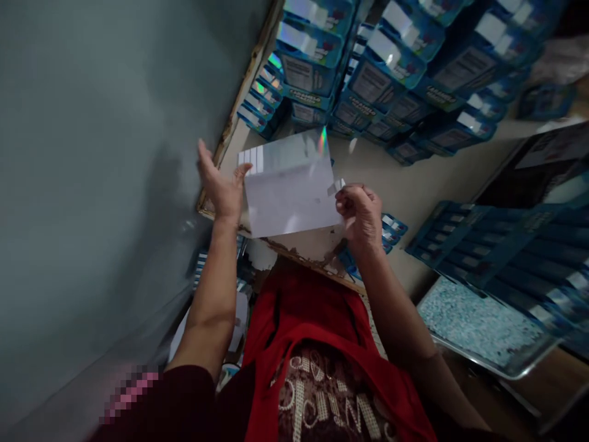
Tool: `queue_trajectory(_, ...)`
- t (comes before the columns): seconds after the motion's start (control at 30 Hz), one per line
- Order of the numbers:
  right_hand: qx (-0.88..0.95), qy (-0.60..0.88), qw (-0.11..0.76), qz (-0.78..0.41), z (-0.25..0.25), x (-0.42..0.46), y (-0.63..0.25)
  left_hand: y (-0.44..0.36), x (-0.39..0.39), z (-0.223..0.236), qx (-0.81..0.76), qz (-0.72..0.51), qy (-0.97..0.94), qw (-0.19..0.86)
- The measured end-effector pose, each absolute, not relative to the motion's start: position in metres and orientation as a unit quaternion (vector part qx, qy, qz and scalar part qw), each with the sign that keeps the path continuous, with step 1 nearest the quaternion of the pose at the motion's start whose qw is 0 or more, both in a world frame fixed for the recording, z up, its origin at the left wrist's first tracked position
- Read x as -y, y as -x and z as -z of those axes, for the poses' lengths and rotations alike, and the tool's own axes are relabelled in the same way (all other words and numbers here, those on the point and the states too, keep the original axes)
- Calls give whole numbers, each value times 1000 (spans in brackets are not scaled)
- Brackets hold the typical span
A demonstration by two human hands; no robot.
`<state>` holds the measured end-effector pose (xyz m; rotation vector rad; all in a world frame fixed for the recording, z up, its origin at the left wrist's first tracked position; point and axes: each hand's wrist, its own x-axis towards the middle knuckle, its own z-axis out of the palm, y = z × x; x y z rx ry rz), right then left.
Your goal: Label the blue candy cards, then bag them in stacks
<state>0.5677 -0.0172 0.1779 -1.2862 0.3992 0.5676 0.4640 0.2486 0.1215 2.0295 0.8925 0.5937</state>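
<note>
Pinching a small pale piece in the right hand, at the right edge of the white sheet | spreading the left hand wide, thumb over the sheet's left edge, touch unclear | having the sheet between both hands, over the pale tabletop, facing blue packs

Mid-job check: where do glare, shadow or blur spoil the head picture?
Head view: dim overall, with rainbow glare near the upper right corner of the glossy white rectangular sheet; head view, left: a soft dark shadow on the plain grey wall; head view, upper right: smeared print on the blue rectangular boxes.
</note>
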Motion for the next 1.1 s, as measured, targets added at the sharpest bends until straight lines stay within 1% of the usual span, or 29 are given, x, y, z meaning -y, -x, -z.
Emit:
queue_trajectory(0.03, -198, 584, 741, -266, -180, 24, -566, -463, -230, -129, -290, -256, -846, 367)
queue_trajectory(0.07, -212, 578, 739, -273, -183, 30, -563, -462, -206, -136, -214, -274, -872, 345)
queue_trajectory(0.13, -235, 562, 739, -288, -189, 40, -556, -462, -149, -148, -60, -265, -889, 368)
queue_trajectory(0.2, -248, 549, 741, -296, -195, 47, -549, -465, -97, -149, 3, -263, -882, 391)
queue_trajectory(0.3, -250, 563, 742, -266, -201, 57, -543, -475, -49, -138, -24, -271, -871, 409)
queue_trajectory(0.43, -213, 624, 726, -196, -195, 71, -542, -486, -27, -128, -69, -245, -859, 443)
queue_trajectory(0.53, -165, 661, 715, -158, -185, 81, -542, -491, -20, -132, -120, -226, -832, 492)
queue_trajectory(0.67, -78, 714, 675, -166, -180, 97, -542, -496, -13, -137, -223, -184, -751, 594)
queue_trajectory(0.83, -2, 768, 623, -149, -187, 125, -546, -500, -14, -143, -297, -73, -586, 751)
queue_trajectory(0.93, -10, 783, 609, -124, -187, 137, -554, -502, -14, -150, -340, 15, -495, 799)
queue_trajectory(1.0, -28, 768, 624, -139, -183, 142, -562, -504, -13, -154, -357, 62, -456, 813)
queue_trajectory(1.1, -62, 719, 663, -201, -177, 147, -570, -506, -12, -156, -358, 105, -413, 831)
